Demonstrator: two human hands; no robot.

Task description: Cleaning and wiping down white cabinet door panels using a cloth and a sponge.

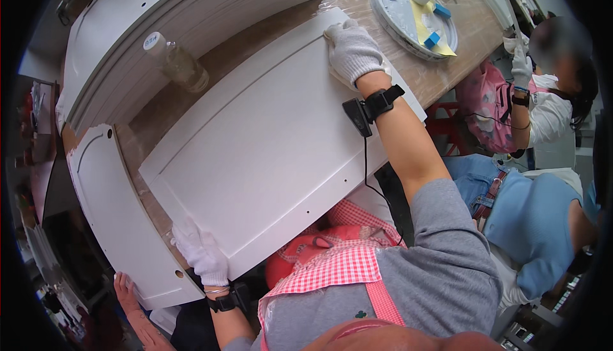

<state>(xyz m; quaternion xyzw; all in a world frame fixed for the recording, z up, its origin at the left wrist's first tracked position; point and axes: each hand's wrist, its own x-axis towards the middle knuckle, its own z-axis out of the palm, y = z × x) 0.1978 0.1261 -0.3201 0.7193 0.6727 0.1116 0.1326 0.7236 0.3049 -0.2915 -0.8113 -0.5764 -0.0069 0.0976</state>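
Note:
A white cabinet door panel [268, 140] with a raised frame lies flat on the wooden table [211, 64]. My left hand [199, 252], in a white glove, grips the panel's near left corner. My right hand [353, 52], also gloved, rests on the far right corner of the same panel. A black strap with a small device and a cable sits on each wrist.
A stack of white panels [179, 13] lies at the back left, with a plastic bottle [175, 62] beside it. Another white panel [121, 223] lies to the left. A round grey tray [408, 16] holds a glue bottle and blue pieces. Two seated people are on the right.

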